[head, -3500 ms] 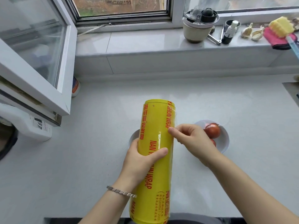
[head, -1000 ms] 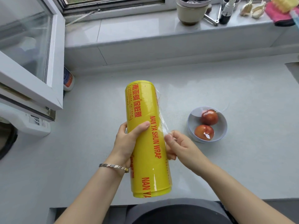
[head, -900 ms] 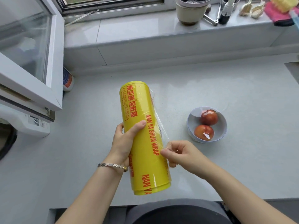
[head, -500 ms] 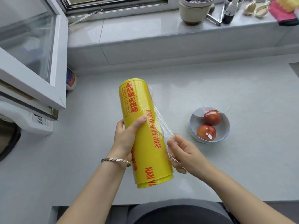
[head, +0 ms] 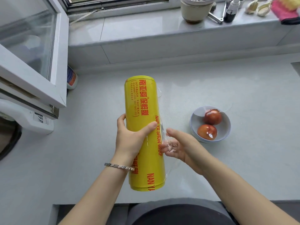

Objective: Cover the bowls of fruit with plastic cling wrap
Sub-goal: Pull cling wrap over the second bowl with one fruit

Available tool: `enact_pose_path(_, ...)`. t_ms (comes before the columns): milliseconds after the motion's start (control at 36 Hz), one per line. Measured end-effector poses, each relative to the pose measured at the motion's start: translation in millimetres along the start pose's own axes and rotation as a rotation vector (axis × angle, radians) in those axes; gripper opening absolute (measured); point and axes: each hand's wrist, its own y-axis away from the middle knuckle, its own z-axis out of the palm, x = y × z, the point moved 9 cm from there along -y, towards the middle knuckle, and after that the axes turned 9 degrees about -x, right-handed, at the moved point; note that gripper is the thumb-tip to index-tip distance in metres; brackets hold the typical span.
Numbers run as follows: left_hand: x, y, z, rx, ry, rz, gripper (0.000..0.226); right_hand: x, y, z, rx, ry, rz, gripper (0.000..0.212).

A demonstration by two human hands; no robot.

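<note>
My left hand (head: pixel 129 138) grips a large yellow roll of cling wrap (head: pixel 142 111) around its middle and holds it upright-tilted above the white counter. A loose flap of clear film (head: pixel 164 124) hangs off the roll's right side. My right hand (head: pixel 177 145) is right beside the roll, thumb and fingers spread, and the film lies over the fingers. A pale blue bowl (head: pixel 194 117) with two red fruits (head: pixel 212 116) stands to the right. Shiny film seems stretched over it.
An open window sash (head: pixel 32 51) juts over the counter at the left, with a white appliance (head: pixel 24 114) under it. A can (head: pixel 72 77) stands by the back wall. The sill holds a pot (head: pixel 195 8), a bottle (head: pixel 230 10) and a pink cloth (head: pixel 285 13).
My right hand has gone from pinching the film edge to spread fingers under the loosened flap. The roll has turned a little in my left hand.
</note>
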Motion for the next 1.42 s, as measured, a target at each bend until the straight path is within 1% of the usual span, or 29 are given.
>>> enact_pose_path(56, 0.2, 1.7, 0.4, 0.003, -0.011, 0.008, 0.089, -0.5, -3.8, -0.9, 0.061, 0.106, 0.052, 0.032)
enact_pose_path(111, -3.0, 2.7, 3.2, -0.012, 0.004, -0.008, 0.092, -0.9, -7.7, -5.7, 0.152, 0.163, 0.046, 0.037)
enact_pose_path(194, -8.2, 3.1, 6.8, -0.04, 0.024, -0.027, 0.097, -5.1, -10.6, -11.3, 0.262, 0.132, -0.066, 0.036)
enact_pose_path(306, -14.6, 2.6, 12.4, -0.104, 0.092, -0.032, 0.09, -18.6, -8.8, -10.7, 0.328, 0.117, -0.251, 0.026)
enact_pose_path(389, -18.7, 2.9, 17.1, -0.155, 0.161, -0.041, 0.087, -22.7, -7.5, -17.8, 0.357, 0.089, -0.296, 0.026)
enact_pose_path(444, -21.4, 2.0, 20.7, -0.198, 0.195, -0.053, 0.089, -22.5, -7.6, -20.6, 0.324, 0.08, -0.275, 0.024)
enact_pose_path(556, -25.4, 1.2, 24.1, -0.254, 0.252, -0.053, 0.103, -21.8, -8.3, -19.2, 0.213, 0.059, -0.243, 0.016)
enact_pose_path(639, -23.3, 2.4, 26.3, -0.298, 0.297, -0.014, 0.1, -16.6, -9.3, -20.3, 0.146, 0.033, -0.195, 0.006)
enact_pose_path(694, -22.7, 2.4, 27.4, -0.328, 0.356, -0.023, 0.109, -14.7, -9.1, -20.0, 0.108, 0.027, -0.172, 0.007)
enact_pose_path(750, -22.5, 2.0, 28.4, -0.372, 0.442, -0.045, 0.112, -15.5, -8.6, -16.6, 0.055, 0.027, -0.18, 0.007)
enact_pose_path(806, -22.6, 1.0, 26.2, -0.395, 0.482, -0.063, 0.113, -15.1, -7.5, -13.5, 0.011, 0.039, -0.176, 0.01)
enact_pose_path(861, -24.0, 0.0, 23.6, -0.405, 0.469, -0.071, 0.117, -7.9, -7.9, -15.3, -0.006, 0.03, -0.118, 0.029)
enact_pose_path(917, -24.4, 0.7, 23.5, -0.427, 0.435, -0.07, 0.12, 5.4, -8.7, -16.0, -0.031, 0.028, 0.009, 0.05)
enact_pose_path(944, -24.6, 1.6, 24.0, -0.436, 0.422, -0.071, 0.12, 13.4, -7.8, -13.7, -0.058, 0.019, 0.091, 0.054)
enact_pose_path(1000, -24.6, 2.9, 25.0, -0.449, 0.397, -0.068, 0.12, 27.0, -4.7, -11.8, -0.085, -0.036, 0.222, 0.048)
enact_pose_path(1028, -24.5, 3.1, 25.1, -0.453, 0.383, -0.064, 0.119, 30.6, -3.8, -13.8, -0.071, -0.064, 0.249, 0.044)
enact_pose_path(1083, -22.8, 3.2, 25.1, -0.46, 0.348, -0.045, 0.116, 34.2, -1.9, -18.5, -0.039, -0.107, 0.262, 0.04)
enact_pose_path(1139, -21.1, 3.2, 24.5, -0.464, 0.31, -0.029, 0.113, 37.3, -0.2, -18.5, -0.044, -0.173, 0.262, 0.036)
enact_pose_path(1167, -20.5, 3.4, 24.5, -0.468, 0.299, -0.026, 0.112, 37.6, 0.2, -16.7, -0.053, -0.205, 0.25, 0.035)
enact_pose_path(1222, -20.3, 4.0, 25.4, -0.48, 0.295, -0.031, 0.11, 35.1, -1.7, -17.3, -0.041, -0.236, 0.165, 0.035)
enact_pose_path(1250, -20.7, 3.9, 25.7, -0.481, 0.3, -0.039, 0.11, 32.0, -2.4, -18.9, -0.016, -0.232, 0.104, 0.031)
enact_pose_path(1306, -22.3, 2.5, 24.4, -0.46, 0.314, -0.05, 0.111, 25.3, -2.2, -22.3, 0.063, -0.226, -0.035, 0.015)
enact_pose_path(1361, -23.4, 0.9, 22.4, -0.43, 0.33, -0.053, 0.112, 18.5, 2.0, -23.0, 0.13, -0.258, -0.161, 0.02)
enact_pose_path(1417, -24.5, -0.4, 20.2, -0.402, 0.33, -0.053, 0.11, 11.9, 6.8, -23.7, 0.17, -0.306, -0.275, 0.021)
